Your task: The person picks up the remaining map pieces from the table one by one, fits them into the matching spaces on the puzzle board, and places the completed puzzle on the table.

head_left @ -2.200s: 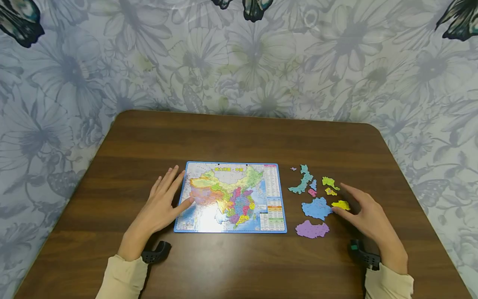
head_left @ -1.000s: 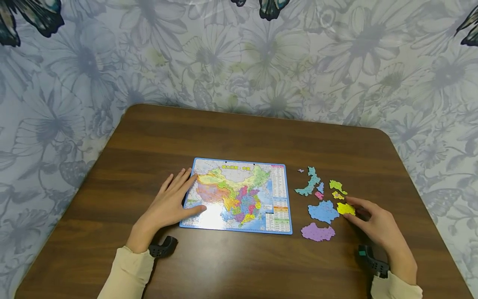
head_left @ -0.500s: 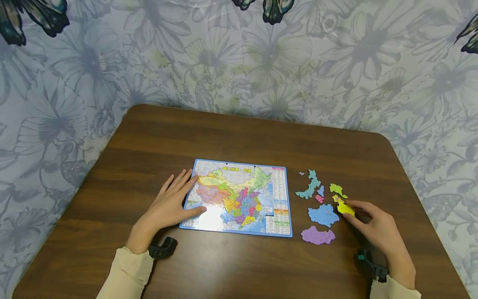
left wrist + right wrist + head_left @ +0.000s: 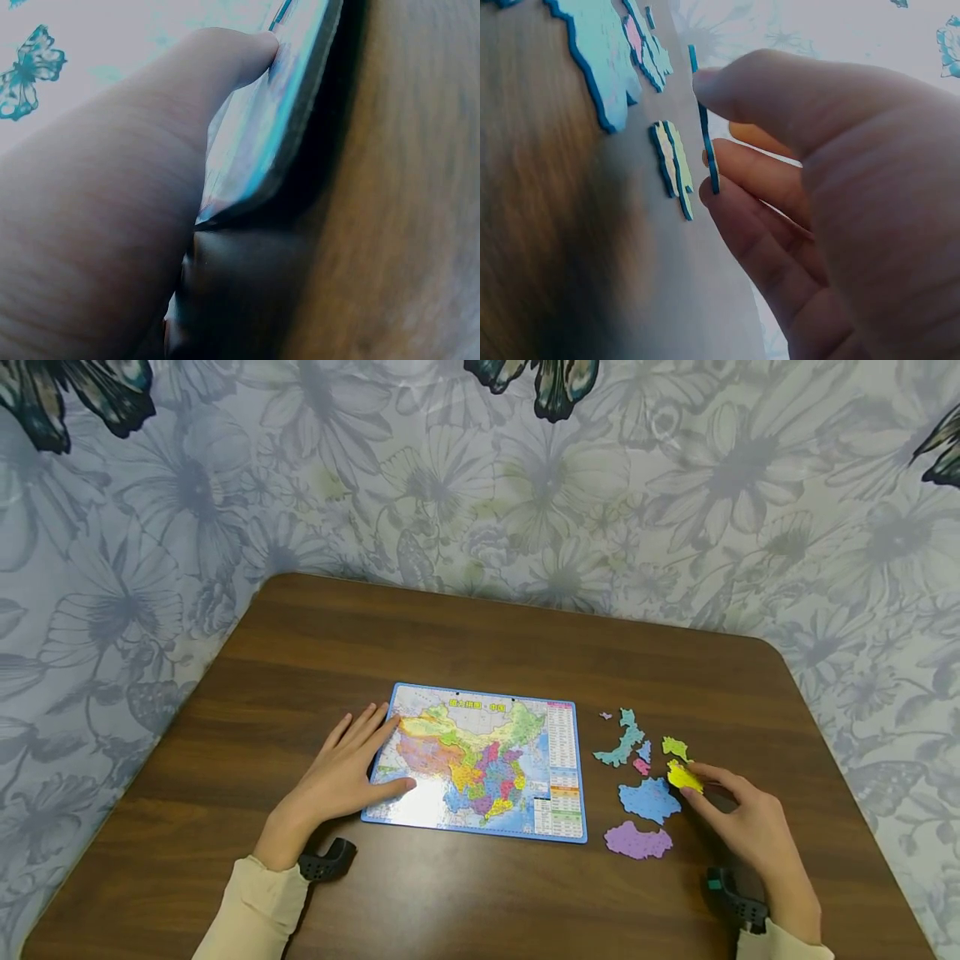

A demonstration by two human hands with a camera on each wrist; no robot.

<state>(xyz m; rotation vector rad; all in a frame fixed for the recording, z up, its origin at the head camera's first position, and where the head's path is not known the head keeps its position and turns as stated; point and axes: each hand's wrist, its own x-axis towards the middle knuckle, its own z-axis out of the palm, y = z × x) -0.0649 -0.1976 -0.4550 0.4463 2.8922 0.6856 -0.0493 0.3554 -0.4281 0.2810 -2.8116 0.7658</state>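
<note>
A map puzzle board [image 4: 558,752] with a blue edge lies mid-table. My left hand [image 4: 326,789] rests on its left side, fingers extended and thumb [image 4: 232,56] laid on the map near the lower edge. My right hand [image 4: 753,827] pinches a bright yellow puzzle piece [image 4: 684,776] between thumb and fingers. In the right wrist view, this piece [image 4: 707,135] appears edge-on, held off the table. It covers the smaller yellow piece in the head view; that piece [image 4: 666,157] shows in the right wrist view beside the yellow-green piece [image 4: 675,747].
Other loose pieces lie right of the board: a large blue one [image 4: 649,799], a purple one [image 4: 638,841], a teal one [image 4: 624,742], a pink one [image 4: 641,767], a small blue one [image 4: 644,750] and a tiny lilac one [image 4: 605,716]. A patterned wall [image 4: 480,510] stands behind the table.
The right hand has taken hold of the yellow piece, lifted it and shifted it slightly left and away, over the smaller yellow piece. The left hand stays on the board.
</note>
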